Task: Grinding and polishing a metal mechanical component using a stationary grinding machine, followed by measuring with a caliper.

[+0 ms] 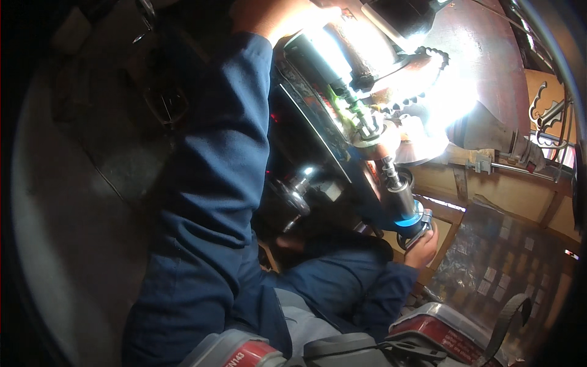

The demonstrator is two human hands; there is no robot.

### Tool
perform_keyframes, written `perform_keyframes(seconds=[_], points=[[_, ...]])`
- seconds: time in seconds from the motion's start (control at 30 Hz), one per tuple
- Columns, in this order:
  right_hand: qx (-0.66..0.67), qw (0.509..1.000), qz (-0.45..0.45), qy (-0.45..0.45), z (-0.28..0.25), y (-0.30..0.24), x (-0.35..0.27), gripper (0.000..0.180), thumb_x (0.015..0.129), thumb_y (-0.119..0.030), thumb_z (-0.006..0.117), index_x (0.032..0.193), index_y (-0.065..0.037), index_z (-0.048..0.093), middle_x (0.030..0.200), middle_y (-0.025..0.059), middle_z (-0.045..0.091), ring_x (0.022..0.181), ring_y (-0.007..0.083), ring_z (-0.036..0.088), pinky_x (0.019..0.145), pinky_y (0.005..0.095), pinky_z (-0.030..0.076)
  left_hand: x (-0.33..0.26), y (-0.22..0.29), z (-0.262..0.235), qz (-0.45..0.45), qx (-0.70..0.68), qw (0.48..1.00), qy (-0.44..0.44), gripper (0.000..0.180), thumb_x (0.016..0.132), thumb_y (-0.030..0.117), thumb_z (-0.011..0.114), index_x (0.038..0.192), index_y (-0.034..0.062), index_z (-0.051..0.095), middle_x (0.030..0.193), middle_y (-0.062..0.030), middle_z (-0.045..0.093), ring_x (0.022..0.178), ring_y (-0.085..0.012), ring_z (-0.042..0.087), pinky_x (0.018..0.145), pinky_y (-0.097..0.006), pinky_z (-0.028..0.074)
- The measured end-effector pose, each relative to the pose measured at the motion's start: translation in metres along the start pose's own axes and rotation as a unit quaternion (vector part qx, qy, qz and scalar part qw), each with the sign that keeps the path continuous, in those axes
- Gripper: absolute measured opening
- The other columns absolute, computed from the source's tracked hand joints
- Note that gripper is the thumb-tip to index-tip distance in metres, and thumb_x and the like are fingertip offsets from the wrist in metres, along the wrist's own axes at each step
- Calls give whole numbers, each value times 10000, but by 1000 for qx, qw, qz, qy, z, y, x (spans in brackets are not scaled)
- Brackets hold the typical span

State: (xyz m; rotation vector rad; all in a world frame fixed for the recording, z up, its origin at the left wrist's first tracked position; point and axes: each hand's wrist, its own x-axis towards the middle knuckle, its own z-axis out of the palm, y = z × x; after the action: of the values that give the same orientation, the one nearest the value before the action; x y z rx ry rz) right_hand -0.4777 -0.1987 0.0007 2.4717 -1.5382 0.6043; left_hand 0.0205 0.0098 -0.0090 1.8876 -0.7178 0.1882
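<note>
My left hand (278, 17) reaches to the top edge, by the upper end of a dark cylinder (306, 58) on a machine. Glare and the frame's edge hide its fingers. At the machine's lower end, my right hand (422, 248) has its fingers wrapped round the dark end piece (411, 233) of a metal cylinder with a blue band (408, 219). From that cylinder a narrow metal chuck (389, 171) points up at a rounded reddish-brown piece (384, 151). Metal jaws (367, 125) sit just above this piece, under bright light.
A dark lamp head (406, 18) hangs close above, beside a black segmented hose (434, 56). A metal hand grip (548, 116) and a clamp bar (520, 170) are at the right. Lower right lies a plastic-covered sheet (489, 263). Red-and-grey filter cartridges (440, 333) fill the bottom edge.
</note>
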Motion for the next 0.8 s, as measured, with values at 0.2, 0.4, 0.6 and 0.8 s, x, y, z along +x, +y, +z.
perform_keyframes(seconds=[0.2, 0.4, 0.6, 0.8], points=[[208, 924, 41, -319, 14, 34, 74, 300, 963, -159, 446, 1037, 27, 669, 946, 126, 699, 862, 187, 643, 816, 313, 478, -5, 17, -4, -42, 42, 996, -65, 288, 754, 286, 733, 907, 44, 703, 863, -178, 691, 823, -300, 689, 716, -376, 523], [37, 994, 1, -98, 6, 23, 49, 350, 921, -318, 508, 1100, -65, 670, 1023, 196, 673, 951, 356, 641, 839, 420, 482, 28, -14, 22, 12, 87, 979, -183, 400, 867, 433, 620, 1094, 109, 677, 991, -147, 690, 899, -268, 675, 782, -339, 507], [101, 992, 32, 67, -27, 7, -37, 495, 881, -243, 585, 1311, -27, 470, 1204, 284, 551, 1092, 414, 542, 876, 477, 445, 70, -68, 48, 136, -44, 925, -353, 353, 995, 162, 444, 1305, 37, 555, 1195, -56, 625, 1054, -132, 558, 912, -263, 428], [81, 994, 59, -41, -49, 44, -184, 570, 877, -269, 602, 1346, 13, 442, 1384, 225, 445, 1308, 398, 384, 1092, 418, 323, 91, -102, 36, 54, 43, 937, -343, 388, 996, 262, 490, 1225, -45, 548, 1176, -134, 609, 1062, -211, 565, 948, -320, 436]])
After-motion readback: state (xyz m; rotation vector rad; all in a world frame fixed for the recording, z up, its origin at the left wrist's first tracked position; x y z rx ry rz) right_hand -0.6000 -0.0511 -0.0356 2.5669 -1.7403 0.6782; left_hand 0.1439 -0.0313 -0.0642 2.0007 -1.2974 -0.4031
